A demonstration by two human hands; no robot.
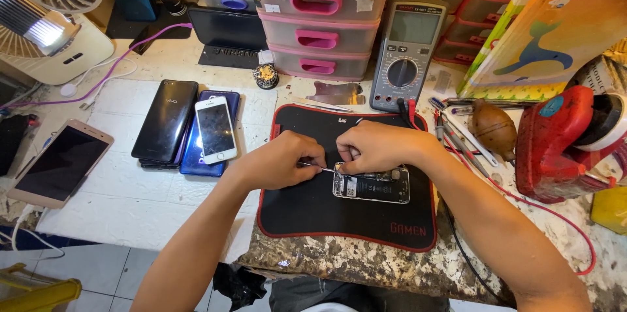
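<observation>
An opened phone point(372, 185) with its insides showing lies on a black mat with red edging point(313, 211). My left hand point(284, 160) pinches a thin metal tool point(315, 167) whose tip points at the phone's upper left corner. My right hand point(372, 147) rests on the phone's top edge, fingers curled down onto it, and hides that part of the phone.
Several phones point(189, 129) lie stacked left of the mat, and another phone point(62, 163) lies at the far left. Behind stand a multimeter point(405, 54), pink drawers point(317, 21) and a fan point(49, 18). A red stand point(565, 145), a brown bulb blower point(493, 128) and pens lie at the right.
</observation>
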